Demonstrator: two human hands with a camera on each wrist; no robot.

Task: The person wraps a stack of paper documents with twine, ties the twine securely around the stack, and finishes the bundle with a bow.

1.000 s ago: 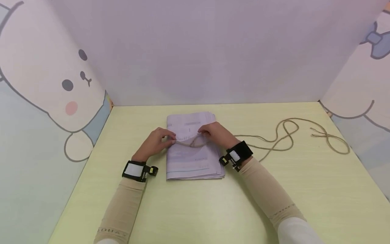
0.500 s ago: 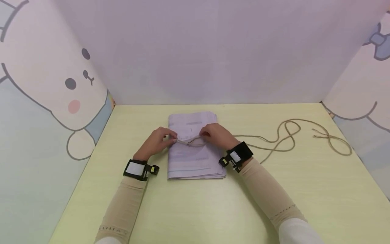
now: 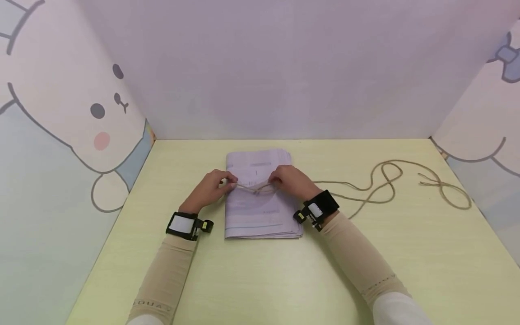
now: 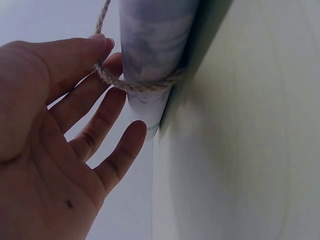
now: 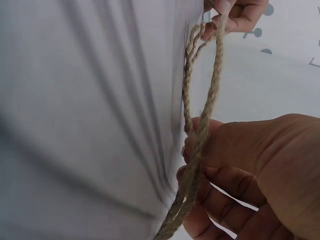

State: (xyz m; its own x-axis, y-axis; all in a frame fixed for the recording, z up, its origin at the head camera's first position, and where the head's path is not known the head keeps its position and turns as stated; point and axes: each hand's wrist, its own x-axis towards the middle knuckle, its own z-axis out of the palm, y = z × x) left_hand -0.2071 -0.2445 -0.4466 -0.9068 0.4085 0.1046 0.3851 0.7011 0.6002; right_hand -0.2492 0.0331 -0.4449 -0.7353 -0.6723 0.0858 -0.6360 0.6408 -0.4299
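A folded stack of printed paper (image 3: pixel 252 214), perhaps newspaper, lies on the table with a brown twine rope (image 3: pixel 345 182) across its middle. At the left folded edge my left hand (image 3: pixel 209 189) pinches the rope between thumb and forefinger; its other fingers spread loosely. The left wrist view shows the rope (image 4: pixel 145 87) passing around that fold. My right hand (image 3: pixel 293 181) is over the right half of the paper, its thumb and fingers pinching the rope. Two strands run between the hands and meet near the middle; whether they are knotted there I cannot tell.
Long loose rope trails over the pale yellow table (image 3: pixel 252 280) to the right, looping and ending in a small bow-like loop (image 3: pixel 455 196) with frayed ends. A plain lilac wall (image 3: pixel 284 67) stands behind, with cartoon-printed panels (image 3: pixel 61 90) on both sides.
Both hands keep their pinch at nearly the same spots. The strands between them have shifted slightly on the paper. The whole view has drifted a little.
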